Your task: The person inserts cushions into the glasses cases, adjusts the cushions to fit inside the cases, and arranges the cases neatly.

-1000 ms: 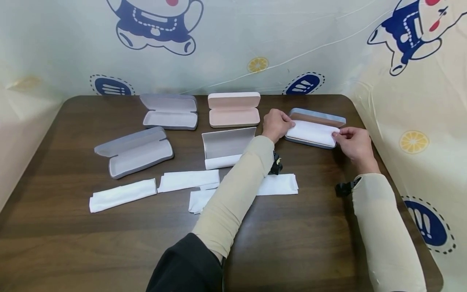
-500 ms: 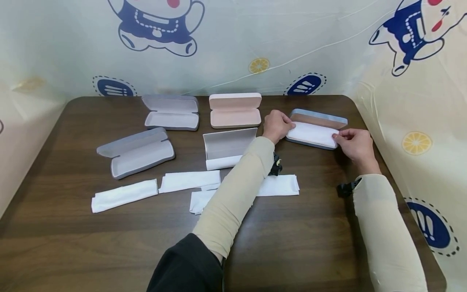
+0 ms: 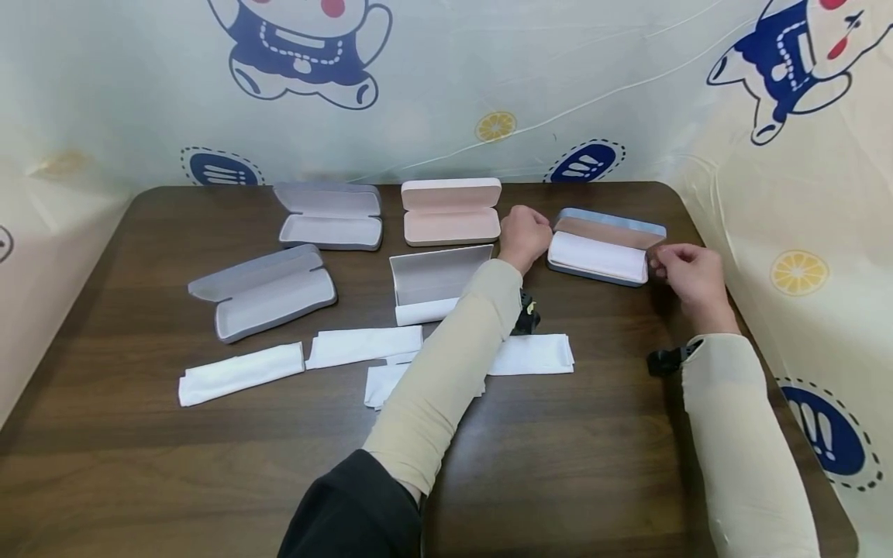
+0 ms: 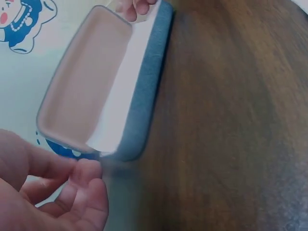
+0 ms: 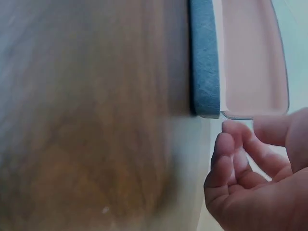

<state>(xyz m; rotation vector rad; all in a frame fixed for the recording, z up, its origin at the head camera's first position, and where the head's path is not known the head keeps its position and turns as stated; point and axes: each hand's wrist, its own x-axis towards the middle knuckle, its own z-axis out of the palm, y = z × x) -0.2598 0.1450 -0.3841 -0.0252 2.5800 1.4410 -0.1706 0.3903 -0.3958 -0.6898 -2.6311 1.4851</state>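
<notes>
The blue case (image 3: 601,232) stands open near the far right corner of the table (image 3: 558,465), its lid raised at the back and its inside of a pinkish colour. In its lower half lies a folded white cloth (image 3: 598,256), flat and nearly filling it. The left hand (image 3: 525,238) is just beside the left end of this case, with the fingers loosely bent together and nothing seen between them. The right hand (image 3: 691,280) is just beside the right end, its fingers also loosely bent, and it holds nothing; whether the fingertips touch the case cannot be told. To the left of the left hand stand an open pink case (image 3: 450,226) and, nearer, an angular open case (image 3: 441,271), grey inside. Farther left are two open grey cases, a rear one (image 3: 331,227) and a front one (image 3: 274,302). In front of them lie a white folded strip (image 3: 243,373) and more white cloth (image 3: 533,354), partly hidden by the beige left sleeve (image 3: 453,372). Behind the table hangs a pale printed sheet (image 3: 432,77).
</notes>
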